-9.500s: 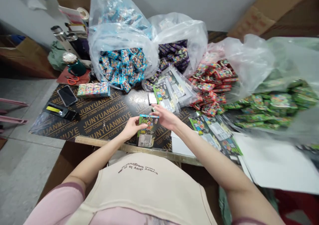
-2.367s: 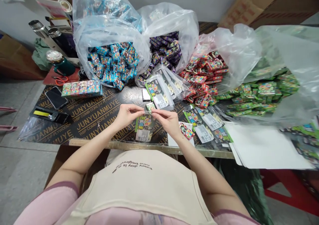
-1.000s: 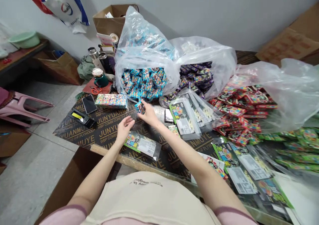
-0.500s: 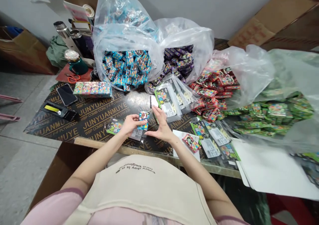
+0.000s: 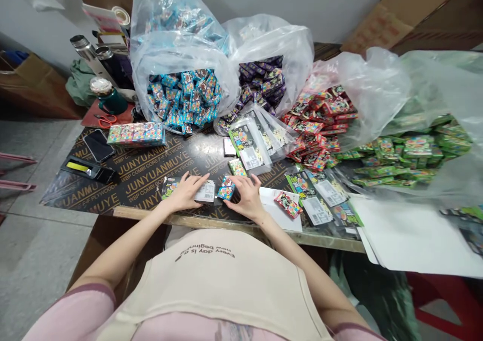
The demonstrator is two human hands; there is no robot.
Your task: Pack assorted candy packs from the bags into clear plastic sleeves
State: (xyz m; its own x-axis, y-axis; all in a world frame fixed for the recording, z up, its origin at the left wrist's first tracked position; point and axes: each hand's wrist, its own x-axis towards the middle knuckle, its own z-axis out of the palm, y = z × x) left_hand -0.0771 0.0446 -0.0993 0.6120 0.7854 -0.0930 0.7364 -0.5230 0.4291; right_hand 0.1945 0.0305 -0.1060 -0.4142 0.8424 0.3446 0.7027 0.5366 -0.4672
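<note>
My right hand (image 5: 245, 196) grips a small blue candy packet (image 5: 226, 188) between thumb and fingers, just above the table. Under my left hand (image 5: 187, 192) lies a flat clear plastic pouch (image 5: 206, 191) with a green printed end and a white label; the fingers are spread over it and hold nothing else. Beyond the right fingertips sits a green candy packet (image 5: 237, 168). A red candy packet (image 5: 288, 204) rests on a white card (image 5: 269, 196), right of my right wrist.
Open plastic bags hold blue packets (image 5: 184, 99), purple packets (image 5: 264, 82), red packets (image 5: 320, 124) and green packets (image 5: 411, 155). Printed pouches (image 5: 249, 145) lie before them. At left are a phone (image 5: 98, 145), a tape dispenser (image 5: 88, 169), scissors (image 5: 105, 119) and a wrapped packet bundle (image 5: 136, 134).
The blue packet has passed from my left hand to my right. My left hand has moved left and opened over the pouch. A green packet is now uncovered behind my right hand.
</note>
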